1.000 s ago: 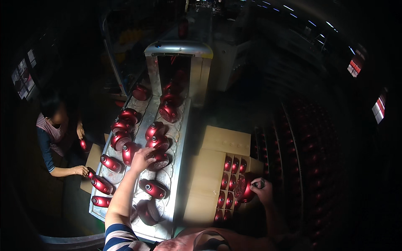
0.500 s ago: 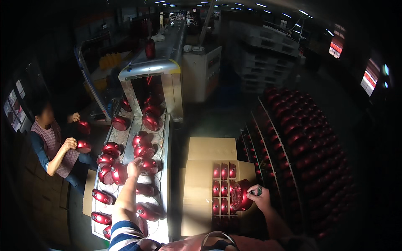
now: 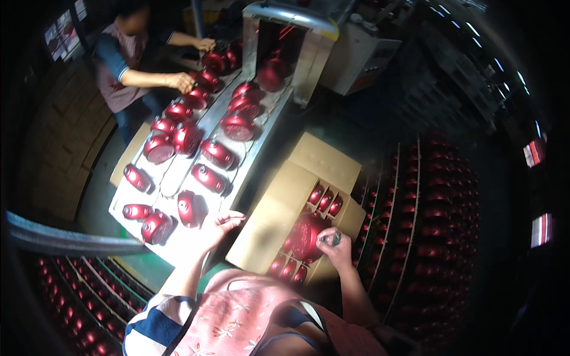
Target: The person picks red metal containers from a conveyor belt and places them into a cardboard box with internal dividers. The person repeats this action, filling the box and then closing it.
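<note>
My right hand grips the neck of a red bottle, a shiny rounded one. It hangs tilted over an open cardboard carton, hiding part of the dividers. Smaller-looking red bottle ends show in the carton's cells on either side of it. Nothing shows in my left hand, which hovers at the near right edge of the conveyor with its fingers stretched out and apart. A red bottle lies on the conveyor just beyond that hand, not touching it.
Several more red bottles lie in rows along the conveyor, which runs into a metal-framed tunnel. Across it a co-worker has both hands at bottles. Racks of red bottles stand right; another rack fills the lower left.
The view has swung and tilted. My left hand has left the conveyor's bottles and drawn back toward me. My right hand still holds its bottle over the carton. The co-worker's hands have moved to the conveyor.
</note>
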Demonstrator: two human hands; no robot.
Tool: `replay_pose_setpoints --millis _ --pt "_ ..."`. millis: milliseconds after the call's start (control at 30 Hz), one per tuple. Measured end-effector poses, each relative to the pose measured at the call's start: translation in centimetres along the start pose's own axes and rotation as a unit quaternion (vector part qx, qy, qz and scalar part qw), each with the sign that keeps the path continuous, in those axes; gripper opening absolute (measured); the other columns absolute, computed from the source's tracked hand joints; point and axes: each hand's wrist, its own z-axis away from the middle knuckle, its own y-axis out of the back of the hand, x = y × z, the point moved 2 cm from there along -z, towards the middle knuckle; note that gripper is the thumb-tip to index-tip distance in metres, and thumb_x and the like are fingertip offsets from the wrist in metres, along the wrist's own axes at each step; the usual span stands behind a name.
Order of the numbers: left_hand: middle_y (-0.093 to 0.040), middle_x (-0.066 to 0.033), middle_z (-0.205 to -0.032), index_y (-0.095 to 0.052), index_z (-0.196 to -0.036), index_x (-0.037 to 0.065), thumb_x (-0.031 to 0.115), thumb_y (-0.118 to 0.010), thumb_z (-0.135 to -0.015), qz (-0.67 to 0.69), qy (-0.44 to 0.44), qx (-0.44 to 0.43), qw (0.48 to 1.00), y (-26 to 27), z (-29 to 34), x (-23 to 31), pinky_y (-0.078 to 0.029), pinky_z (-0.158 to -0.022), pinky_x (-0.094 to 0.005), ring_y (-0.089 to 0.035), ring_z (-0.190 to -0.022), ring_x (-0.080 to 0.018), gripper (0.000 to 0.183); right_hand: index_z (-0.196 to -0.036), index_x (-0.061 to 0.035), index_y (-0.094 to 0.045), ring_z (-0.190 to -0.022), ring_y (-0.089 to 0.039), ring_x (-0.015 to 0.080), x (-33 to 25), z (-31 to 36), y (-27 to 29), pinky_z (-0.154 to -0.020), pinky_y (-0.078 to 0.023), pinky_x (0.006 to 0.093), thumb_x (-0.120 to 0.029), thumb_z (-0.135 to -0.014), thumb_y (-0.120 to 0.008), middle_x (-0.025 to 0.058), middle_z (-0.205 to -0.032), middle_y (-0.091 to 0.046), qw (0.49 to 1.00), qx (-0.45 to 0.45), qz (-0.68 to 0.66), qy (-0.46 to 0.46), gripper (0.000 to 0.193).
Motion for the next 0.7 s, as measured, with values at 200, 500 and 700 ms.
replay_pose_setpoints --millis 200,500,700 --pt "-0.064 -0.0071 -0.119 -0.061 -0.122 0.001 0.002 -0.066 -0.087 0.025 0.065 0.088 0.994 0.4 8.1 -3.9 -0.049 -0.091 -0.0274 -0.059 -0.106 -0.0136 0.035 -0.083 -0.006 -0.066 -0.067 -0.047 0.0019 -1.4 -2.9 -3.3 -0.059 -0.037 0.0183 0.003 -0.071 -0.07 -0.0027 -0.08 -0.063 0.987 -0.158 0.003 0.019 0.015" --pt "-0.067 -0.0055 -0.112 -0.064 -0.121 0.01 0.006 -0.068 -0.085 -0.062 -0.041 0.3 0.951 5.7 6.7 -0.1 -0.05 -0.086 -0.0272 -0.063 -0.097 -0.0124 0.037 -0.081 -0.0048 -0.066 -0.066 -0.049 0.0022 -3.9 -4.4 -5.5 -0.057 -0.038 0.0185 0.004 -0.07 -0.068 -0.0009 -0.08 -0.063 0.963 -0.264 0.053 0.014 0.015" --pt "-0.061 -0.0085 -0.123 -0.064 -0.117 0.01 0.01 -0.075 -0.074 -0.401 -0.055 0.177 0.897 8.4 6.1 -1.2 -0.046 -0.096 -0.0371 -0.053 -0.113 -0.0275 0.045 -0.081 -0.0058 -0.066 -0.062 -0.041 0.0001 -4.6 -5.7 -6.0 -0.057 -0.033 0.0169 0.003 -0.071 -0.067 -0.0049 -0.079 -0.06 0.958 -0.28 0.065 0.018 0.013"
